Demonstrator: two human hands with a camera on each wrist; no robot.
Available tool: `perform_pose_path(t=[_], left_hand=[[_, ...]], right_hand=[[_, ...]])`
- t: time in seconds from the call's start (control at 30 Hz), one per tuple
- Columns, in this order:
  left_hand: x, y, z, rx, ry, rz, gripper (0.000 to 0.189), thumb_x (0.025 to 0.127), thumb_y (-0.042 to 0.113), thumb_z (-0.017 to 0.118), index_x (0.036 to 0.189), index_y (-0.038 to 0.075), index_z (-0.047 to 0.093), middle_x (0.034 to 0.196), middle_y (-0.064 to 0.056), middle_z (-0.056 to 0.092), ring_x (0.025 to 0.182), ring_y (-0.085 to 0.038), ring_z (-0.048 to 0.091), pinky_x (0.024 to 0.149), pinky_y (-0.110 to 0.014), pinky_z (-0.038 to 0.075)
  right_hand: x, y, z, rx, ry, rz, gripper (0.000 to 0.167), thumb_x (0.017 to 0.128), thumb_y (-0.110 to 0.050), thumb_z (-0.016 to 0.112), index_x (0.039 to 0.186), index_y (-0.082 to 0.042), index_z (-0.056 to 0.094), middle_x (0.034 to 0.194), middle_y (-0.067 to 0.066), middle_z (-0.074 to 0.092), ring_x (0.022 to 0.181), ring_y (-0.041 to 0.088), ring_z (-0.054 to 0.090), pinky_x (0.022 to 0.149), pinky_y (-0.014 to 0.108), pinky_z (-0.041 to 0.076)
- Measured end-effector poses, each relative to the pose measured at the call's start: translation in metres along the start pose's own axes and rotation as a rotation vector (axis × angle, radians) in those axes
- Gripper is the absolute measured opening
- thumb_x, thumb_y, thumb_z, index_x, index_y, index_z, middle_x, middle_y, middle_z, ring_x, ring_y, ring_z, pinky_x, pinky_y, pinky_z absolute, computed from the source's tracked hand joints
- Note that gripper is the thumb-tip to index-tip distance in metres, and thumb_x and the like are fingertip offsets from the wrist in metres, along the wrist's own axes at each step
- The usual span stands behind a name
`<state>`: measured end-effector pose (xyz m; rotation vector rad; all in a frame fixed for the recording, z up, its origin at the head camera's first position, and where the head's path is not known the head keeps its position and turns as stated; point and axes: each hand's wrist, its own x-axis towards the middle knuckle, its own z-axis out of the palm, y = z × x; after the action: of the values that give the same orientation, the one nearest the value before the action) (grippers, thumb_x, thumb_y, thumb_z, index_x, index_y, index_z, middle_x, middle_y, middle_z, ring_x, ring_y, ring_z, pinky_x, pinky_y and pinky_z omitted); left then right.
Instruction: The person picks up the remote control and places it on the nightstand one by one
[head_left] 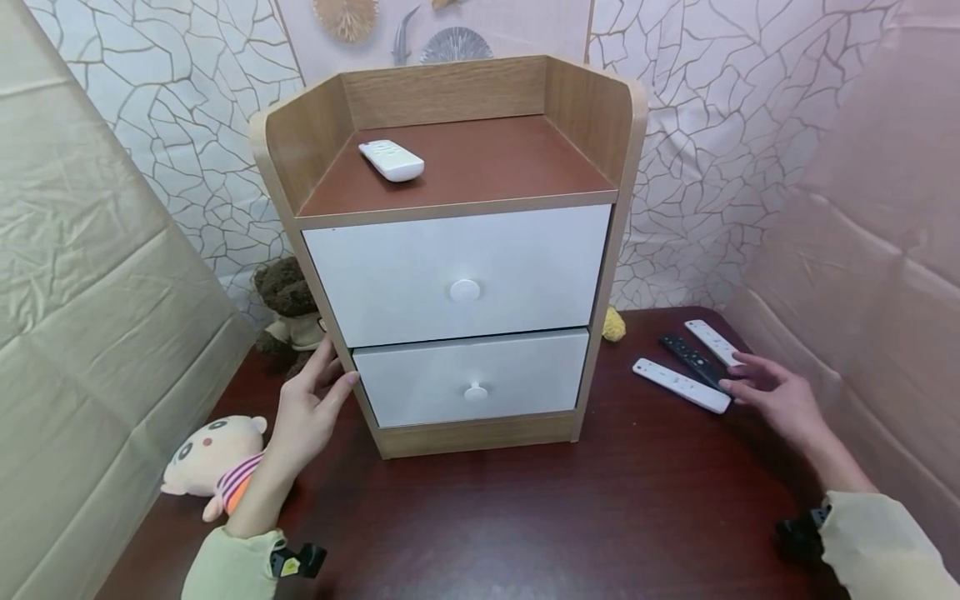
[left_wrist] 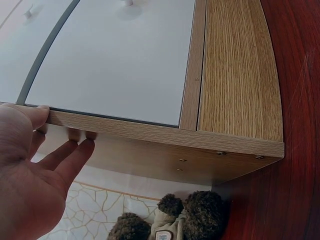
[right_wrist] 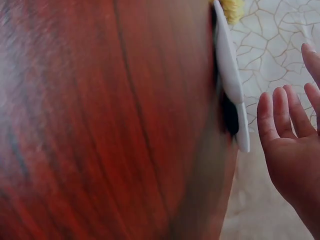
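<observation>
A small wooden cabinet (head_left: 480, 429) with two white drawers stands in the middle of the table; both drawer fronts sit in the frame. My left hand (head_left: 307, 408) is at its left side: in the left wrist view the fingertips (left_wrist: 85, 145) touch the outer side panel and the thumb lies at the front edge. To the right, my right hand (head_left: 783, 404) is over the near ends of three remote controls, a white one (head_left: 681, 385), a black one (head_left: 692, 360) and another white one (head_left: 712, 342). Its fingers look extended and apart from the remotes in the right wrist view.
Another white remote (head_left: 393, 161) lies on the cabinet's brown top. A pink plush toy (head_left: 213, 458) lies beside my left forearm, and a brown teddy bear (head_left: 288, 296) sits behind. Something yellow (head_left: 613, 325) shows behind the cabinet's right side. Padded panels flank the table.
</observation>
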<state>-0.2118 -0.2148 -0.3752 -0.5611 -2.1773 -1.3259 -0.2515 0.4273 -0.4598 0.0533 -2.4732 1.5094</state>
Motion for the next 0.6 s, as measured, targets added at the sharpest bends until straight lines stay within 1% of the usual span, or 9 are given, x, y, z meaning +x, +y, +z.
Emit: perform_pose_path(t=[0.1, 0.23, 0.37, 0.43, 0.53, 0.6], left_hand=[[0.0, -0.001, 0.0, -0.002, 0.001, 0.001, 0.067, 0.095, -0.011, 0.066, 0.155, -0.003, 0.038, 0.149, -0.021, 0.05, 0.12, -0.042, 0.058, 0.087, -0.011, 0.049], [0.0, -0.001, 0.0, -0.004, 0.0, 0.006, 0.067, 0.095, -0.011, 0.066, 0.156, -0.002, 0.038, 0.149, -0.02, 0.05, 0.119, -0.042, 0.059, 0.087, -0.012, 0.05], [0.001, -0.002, 0.0, -0.009, 0.0, 0.011, 0.067, 0.095, -0.011, 0.066, 0.156, -0.001, 0.039, 0.149, -0.019, 0.05, 0.119, -0.042, 0.059, 0.087, -0.012, 0.05], [0.001, -0.002, 0.0, -0.01, -0.001, 0.014, 0.067, 0.095, -0.011, 0.066, 0.156, -0.001, 0.038, 0.15, -0.019, 0.05, 0.119, -0.042, 0.059, 0.087, -0.012, 0.05], [0.001, -0.003, 0.0, -0.01, 0.0, 0.017, 0.067, 0.095, -0.011, 0.066, 0.156, -0.002, 0.038, 0.149, -0.02, 0.05, 0.119, -0.042, 0.059, 0.087, -0.012, 0.05], [0.001, -0.003, 0.0, -0.008, 0.001, 0.017, 0.067, 0.095, -0.011, 0.066, 0.156, -0.002, 0.038, 0.149, -0.02, 0.05, 0.119, -0.042, 0.059, 0.086, -0.012, 0.05]], right_hand=[[-0.001, 0.005, 0.001, 0.024, -0.022, 0.006, 0.059, 0.096, -0.015, 0.075, 0.147, 0.0, 0.051, 0.103, -0.023, 0.067, 0.086, -0.007, 0.065, 0.07, 0.022, 0.059], [-0.003, 0.01, 0.002, 0.03, -0.047, 0.043, 0.065, 0.097, -0.018, 0.075, 0.149, 0.007, 0.045, 0.105, -0.022, 0.063, 0.087, -0.007, 0.064, 0.071, 0.022, 0.059], [-0.004, 0.015, 0.003, 0.047, -0.078, 0.093, 0.07, 0.097, -0.019, 0.075, 0.15, 0.009, 0.04, 0.109, -0.015, 0.06, 0.087, -0.006, 0.063, 0.072, 0.023, 0.059], [-0.004, 0.017, 0.004, 0.055, -0.087, 0.11, 0.071, 0.097, -0.019, 0.075, 0.15, 0.009, 0.038, 0.112, -0.01, 0.059, 0.088, -0.005, 0.063, 0.073, 0.023, 0.059], [-0.004, 0.02, 0.006, 0.03, -0.09, 0.112, 0.072, 0.097, -0.02, 0.075, 0.15, 0.011, 0.038, 0.12, 0.008, 0.058, 0.088, -0.005, 0.063, 0.074, 0.022, 0.059], [-0.005, 0.021, 0.007, -0.036, -0.089, 0.107, 0.072, 0.097, -0.024, 0.075, 0.15, 0.01, 0.04, 0.127, 0.02, 0.057, 0.088, -0.01, 0.059, 0.073, 0.018, 0.056]])
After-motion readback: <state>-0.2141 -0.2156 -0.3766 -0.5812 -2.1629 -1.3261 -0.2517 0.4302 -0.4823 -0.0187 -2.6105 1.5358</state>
